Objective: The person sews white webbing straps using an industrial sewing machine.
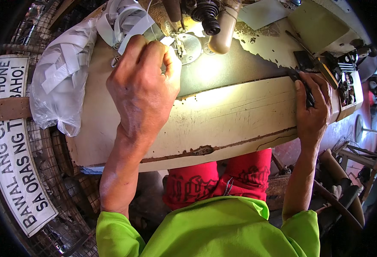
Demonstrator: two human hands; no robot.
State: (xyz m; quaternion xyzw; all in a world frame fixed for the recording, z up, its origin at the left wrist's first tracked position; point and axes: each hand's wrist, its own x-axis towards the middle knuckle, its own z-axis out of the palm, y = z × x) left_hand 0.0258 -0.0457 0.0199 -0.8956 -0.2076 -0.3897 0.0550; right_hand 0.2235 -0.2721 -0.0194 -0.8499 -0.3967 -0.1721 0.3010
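My left hand (143,81) is closed in a pinch just left of the sewing machine's presser foot (180,46). A white strip (167,40) shows between the fingers and the foot; the fingertips themselves are mostly hidden behind the knuckles. More white strips (122,21) lie loosely piled beyond this hand, and a thin thread hangs down near it. On the right side of the sewing table (235,107), my right hand (314,100) has its fingers curled over a slim black tool (310,97), whose kind I cannot make out.
A clear plastic bag (62,81) of white strips hangs over the table's left edge. A lamp lights the round metal plate (190,48). At right lie a wood-handled tool (327,75) and a tray (349,88) of small parts. A wire mesh with a sign (17,150) stands left.
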